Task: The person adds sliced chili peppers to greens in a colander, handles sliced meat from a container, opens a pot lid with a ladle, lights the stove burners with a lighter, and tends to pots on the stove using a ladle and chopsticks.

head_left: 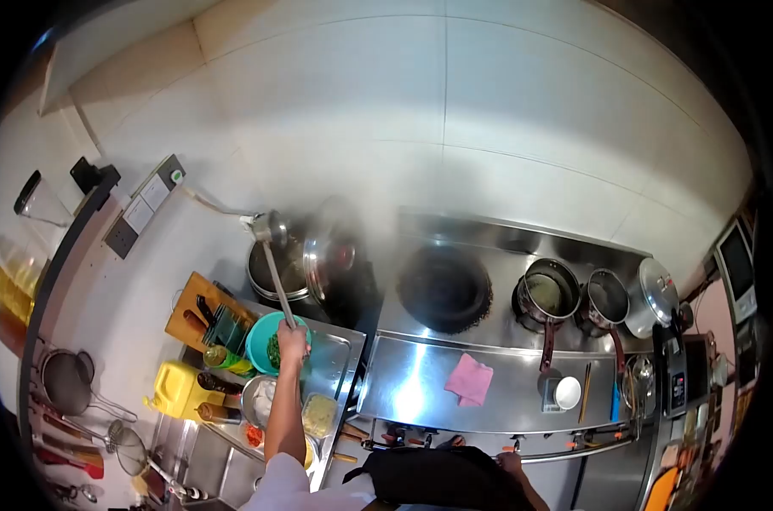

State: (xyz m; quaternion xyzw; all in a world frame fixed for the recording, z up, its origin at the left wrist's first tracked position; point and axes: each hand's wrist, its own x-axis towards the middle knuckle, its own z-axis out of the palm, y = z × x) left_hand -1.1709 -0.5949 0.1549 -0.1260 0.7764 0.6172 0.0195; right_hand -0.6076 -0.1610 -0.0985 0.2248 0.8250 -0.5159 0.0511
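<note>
My left hand is closed round the long handle of a metal ladle, whose bowl is over a large steaming pot. The pot's lid is tilted at its right side. Just under my left hand is a turquoise bowl with chopped greens in it. At the stove's front edge, my right hand is near the control knobs and the front rail; its fingers are too small to make out, so what it touches is unclear.
A dark wok sits on the middle burner. Two small pots and a lidded pot stand right of it. On the steel front ledge lie a pink cloth and a white cup. A yellow jug is at the left.
</note>
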